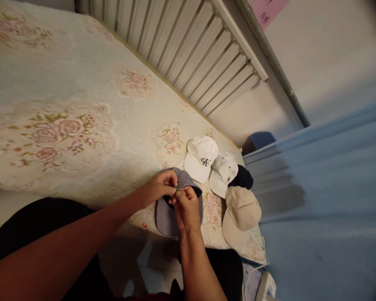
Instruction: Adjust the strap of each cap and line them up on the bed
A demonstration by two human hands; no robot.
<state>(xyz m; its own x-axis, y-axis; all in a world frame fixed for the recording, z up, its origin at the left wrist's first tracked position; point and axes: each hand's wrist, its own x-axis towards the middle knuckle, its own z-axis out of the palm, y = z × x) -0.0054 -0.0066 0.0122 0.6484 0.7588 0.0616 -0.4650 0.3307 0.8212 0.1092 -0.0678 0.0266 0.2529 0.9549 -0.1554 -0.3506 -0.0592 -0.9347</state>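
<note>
A grey baseball cap (165, 218) lies at the near edge of the bed, its brim towards me and its dark inside partly showing. Over it, my left hand (161, 187) is closed in a pinch on the strap (177, 188) at the cap's back opening. My right hand (187, 205) pinches the same strap from the other side, fingertips almost touching those of the left. A small metallic glint, perhaps a buckle, shows between the fingers. My right hand and wrist hide part of the cap's brim and opening.
Beyond the grey cap lie a white cap with black letters (202, 156), another white cap (223, 172), a black cap (242, 177) and a beige cap (243, 209). A floral bedcover (128, 138) spreads leftward. Metal bars (175, 46) and a blue curtain (329, 200) border the bed.
</note>
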